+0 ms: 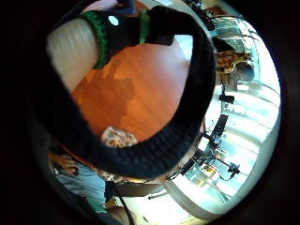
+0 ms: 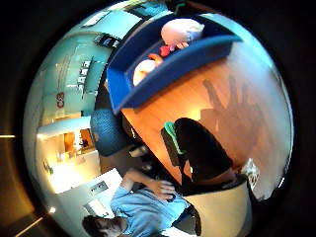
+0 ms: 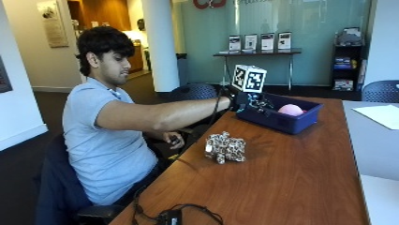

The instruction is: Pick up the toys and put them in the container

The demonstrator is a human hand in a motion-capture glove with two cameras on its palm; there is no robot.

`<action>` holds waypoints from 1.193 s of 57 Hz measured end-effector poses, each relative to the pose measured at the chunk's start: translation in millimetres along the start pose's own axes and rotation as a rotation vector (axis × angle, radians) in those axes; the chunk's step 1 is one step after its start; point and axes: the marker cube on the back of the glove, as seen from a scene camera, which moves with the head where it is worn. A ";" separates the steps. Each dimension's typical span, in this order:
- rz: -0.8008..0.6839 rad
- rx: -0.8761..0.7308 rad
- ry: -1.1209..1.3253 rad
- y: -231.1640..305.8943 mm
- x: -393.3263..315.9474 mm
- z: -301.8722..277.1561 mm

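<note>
A wooden worktop (image 3: 293,178) carries a blue bin (image 3: 278,117) at its far edge, a pink toy (image 3: 291,110) inside. The hand (image 3: 242,101) hovers beside it, fingers spread. A spotted toy (image 3: 225,147) lies near the left edge.

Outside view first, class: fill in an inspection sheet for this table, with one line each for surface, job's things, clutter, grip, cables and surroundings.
Surface: brown wooden table, with a grey table beside it.
Job's things: blue container near the far edge, holding a pink toy; the thumb side palm view shows more toys inside. A spotted plush toy lies on the wood, outside the container.
Clutter: a paper sheet on the grey table.
Grip: gloved right hand is beside the container's near end; its fingers cannot be made out.
Cables: a black cable at the table's near edge.
Surroundings: blue chairs, a display table, a glass wall.
</note>
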 end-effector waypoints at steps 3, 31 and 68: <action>-0.003 -0.009 -0.013 19.0 6.7 11.2; 0.011 -0.098 0.049 139.4 60.0 151.6; -0.045 0.363 -0.105 81.2 41.9 57.9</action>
